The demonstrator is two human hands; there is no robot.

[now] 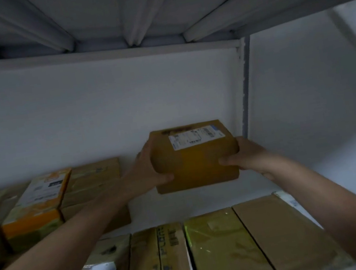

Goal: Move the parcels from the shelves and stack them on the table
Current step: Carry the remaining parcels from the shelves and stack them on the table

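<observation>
Between the two hands, at the right end of a white shelf [205,197], sits a brown cardboard parcel [194,165] with a white label [196,137] on its top face. The left hand [147,170] grips its left side and the right hand [245,156] its right side. On each hand the fingers [167,178] are curled round the box edges, thumbs pressed on the near face. Whether the parcel's underside touches the shelf cannot be told.

Left of the fingers, well apart from the held box, an orange-and-white parcel [36,204] lies on top of brown boxes [93,178] on the same shelf. Below the fingers and nearer the camera, a row of cartons [228,250] stands side by side, touching one another; the leftmost bears a large white printed sheet. Behind the fingers is the plain white back wall [99,112]. Above them is the ribbed underside of the upper shelf [130,14].
</observation>
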